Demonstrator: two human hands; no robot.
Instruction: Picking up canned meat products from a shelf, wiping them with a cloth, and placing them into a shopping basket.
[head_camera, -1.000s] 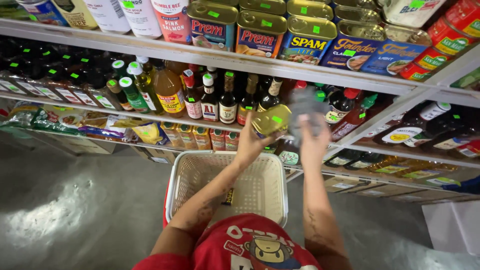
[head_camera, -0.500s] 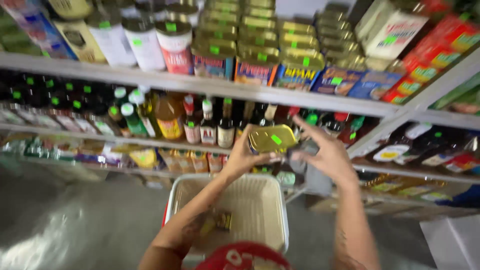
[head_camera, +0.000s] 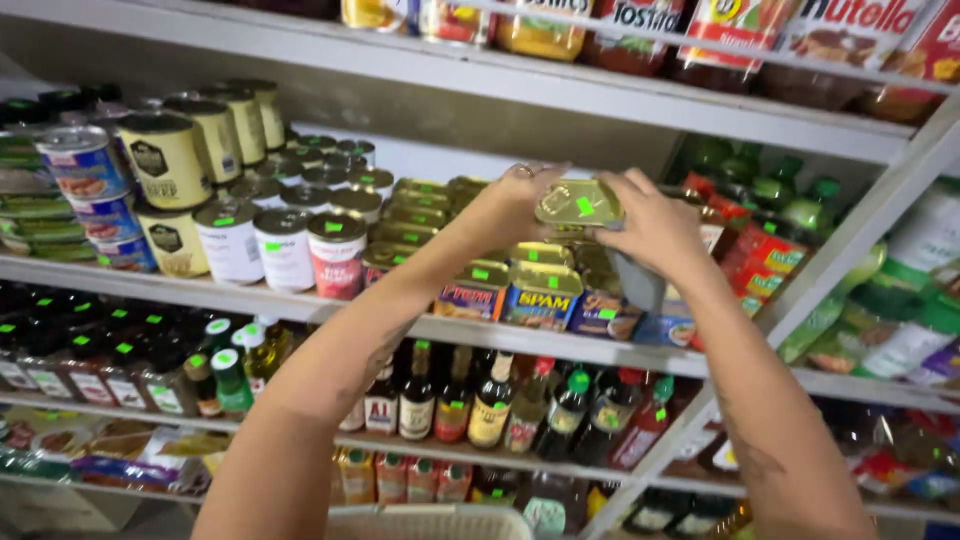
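Above the stacked cans (head_camera: 520, 290), both raised hands, left hand (head_camera: 517, 205) and right hand (head_camera: 655, 222), pinch a flat gold tin (head_camera: 578, 203)

Top shelf: the row of jars (head_camera: 880, 40) along the upper frame edge is cut off, only their lower halves showing.
Pale plastic basket (head_camera: 430, 520): only its rim shows at the bottom edge.
Flat gold rectangular tin (head_camera: 578, 203): its sides are covered by the left hand (head_camera: 520, 205) and right hand (head_camera: 650, 225); its underside is hidden.
Right hand's palm: something grey hangs beneath it, too blurred to tell what.
Bagged goods (head_camera: 80, 465), lower left: smeared, contents unreadable.
Right-hand packets (head_camera: 900, 330): blurred, cut by the frame edge.
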